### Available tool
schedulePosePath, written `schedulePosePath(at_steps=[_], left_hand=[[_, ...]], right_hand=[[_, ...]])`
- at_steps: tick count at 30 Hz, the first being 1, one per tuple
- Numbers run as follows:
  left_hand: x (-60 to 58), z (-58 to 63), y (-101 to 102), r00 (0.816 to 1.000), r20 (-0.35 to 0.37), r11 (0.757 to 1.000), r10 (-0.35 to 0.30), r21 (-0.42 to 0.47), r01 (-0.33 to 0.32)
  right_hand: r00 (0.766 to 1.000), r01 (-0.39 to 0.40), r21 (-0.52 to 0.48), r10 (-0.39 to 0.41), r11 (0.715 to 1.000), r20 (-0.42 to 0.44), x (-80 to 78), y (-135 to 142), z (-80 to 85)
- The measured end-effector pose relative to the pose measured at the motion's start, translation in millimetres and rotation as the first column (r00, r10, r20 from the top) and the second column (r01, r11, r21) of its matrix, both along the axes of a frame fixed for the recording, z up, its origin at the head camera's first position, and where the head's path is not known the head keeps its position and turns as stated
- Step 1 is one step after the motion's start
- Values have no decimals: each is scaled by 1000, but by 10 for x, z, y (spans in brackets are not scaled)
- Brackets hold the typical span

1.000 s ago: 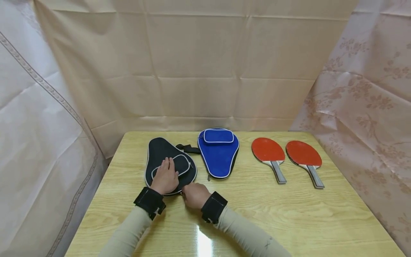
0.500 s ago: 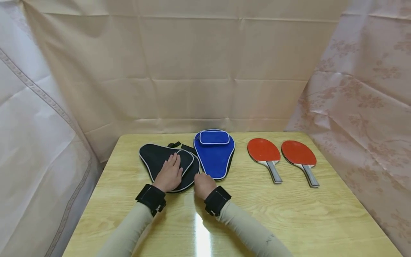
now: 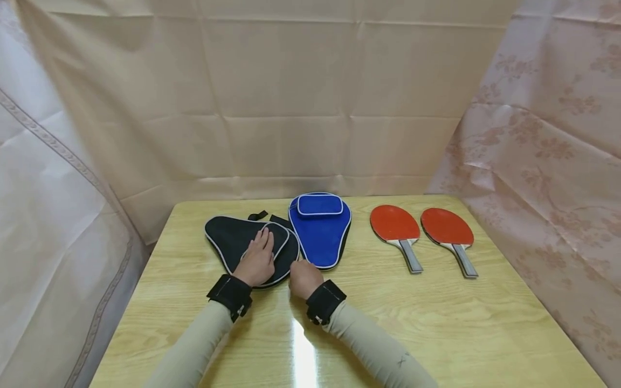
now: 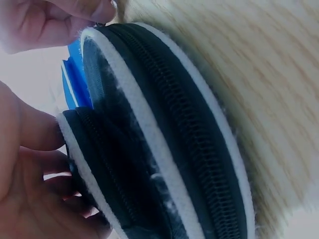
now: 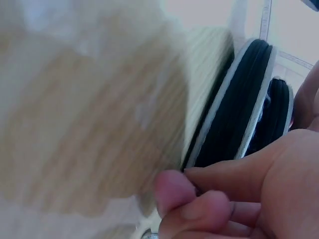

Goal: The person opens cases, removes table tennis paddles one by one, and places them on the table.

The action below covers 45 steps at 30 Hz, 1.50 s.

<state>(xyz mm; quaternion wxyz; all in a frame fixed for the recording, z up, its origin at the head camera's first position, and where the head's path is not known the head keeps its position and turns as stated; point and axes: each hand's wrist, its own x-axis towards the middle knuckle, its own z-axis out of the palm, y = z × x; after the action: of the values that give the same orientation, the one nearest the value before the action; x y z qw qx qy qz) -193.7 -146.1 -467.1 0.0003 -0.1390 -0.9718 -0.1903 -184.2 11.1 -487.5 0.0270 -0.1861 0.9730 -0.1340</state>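
A black bat case [image 3: 228,234] with white piping lies on the table, its narrow end toward the left. My left hand [image 3: 259,260] rests on its raised pocket, fingers extended. In the left wrist view the case's zipper [image 4: 184,114] runs shut along the curved side. At the right end of this edge my right hand [image 3: 305,278] pinches the zipper pull between thumb and curled forefinger; the pull is mostly hidden by the fingers. Just behind the right hand lies a blue bat case [image 3: 320,237], its narrow end toward me.
Two red table tennis bats [image 3: 395,222] lie side by side on the right, grey handles toward me. A black strap [image 3: 280,220] lies behind the black case, beside the blue one. Cloth hangings [image 3: 291,108] stand behind the wooden table [image 3: 388,323].
The black case has turned counterclockwise, its narrow end swinging left and its round end toward the blue case. My right hand has moved right and away from me along its edge.
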Motion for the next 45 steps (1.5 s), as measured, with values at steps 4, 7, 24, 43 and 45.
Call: schedulePosePath(at_steps=[4,7,24,43,45], left_hand=[[-8,14,2,1000,-3,1000,3,-2,-3],[-17,9,6,1000,-7,1000,4,-8,-4],[51,-9,25,997,-76,1000,0,-10,-1],[50,3,-9,997,-75,1000,12,-2,-12],[42,-4,-9,998,-69,1000,10,-4,-10]], right_hand=[[999,-48,8,48,999,1,53,-29,-5],[996,-89,13,89,996,-6,111,-67,-18],[961,-275,-40,273,961,-50,365,-385,-102],[953,-299,-53,294,953,-79,350,-389,-106],[953,-297,-62,292,953,-74,348,-375,-107]])
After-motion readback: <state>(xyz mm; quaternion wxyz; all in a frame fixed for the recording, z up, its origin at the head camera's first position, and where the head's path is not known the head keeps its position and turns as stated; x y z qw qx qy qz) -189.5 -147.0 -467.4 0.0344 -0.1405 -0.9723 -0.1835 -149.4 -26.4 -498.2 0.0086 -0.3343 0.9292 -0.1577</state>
